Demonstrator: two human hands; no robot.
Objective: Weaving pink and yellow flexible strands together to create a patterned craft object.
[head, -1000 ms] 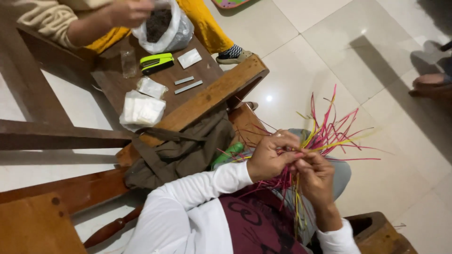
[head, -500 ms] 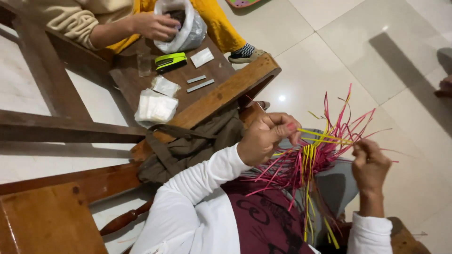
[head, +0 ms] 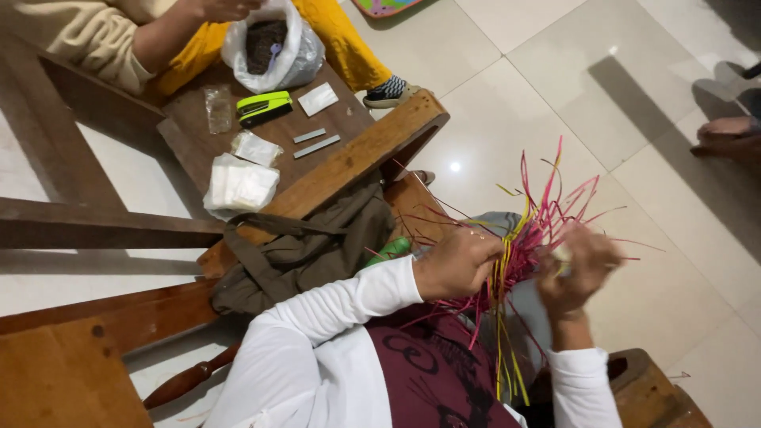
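A bundle of thin pink, red and yellow strips (head: 529, 230) fans out over my lap, with loose ends sticking up and hanging down. My left hand (head: 458, 263) is closed around the bundle's left side. Blurred with motion, my right hand (head: 577, 268) grips the bundle from the right, fingers curled into the strips. Both arms wear white sleeves.
An olive bag (head: 305, 246) lies against a wooden bench (head: 349, 162) carrying a green stapler (head: 264, 108), small packets (head: 238, 184) and metal strips. Another person in a beige sleeve holds a plastic bag of dark grains (head: 272, 46). A foot (head: 729, 131) rests on the tiled floor at far right.
My right hand, held out to the right half a second ago, has come back in to the bundle. The view has shifted slightly.
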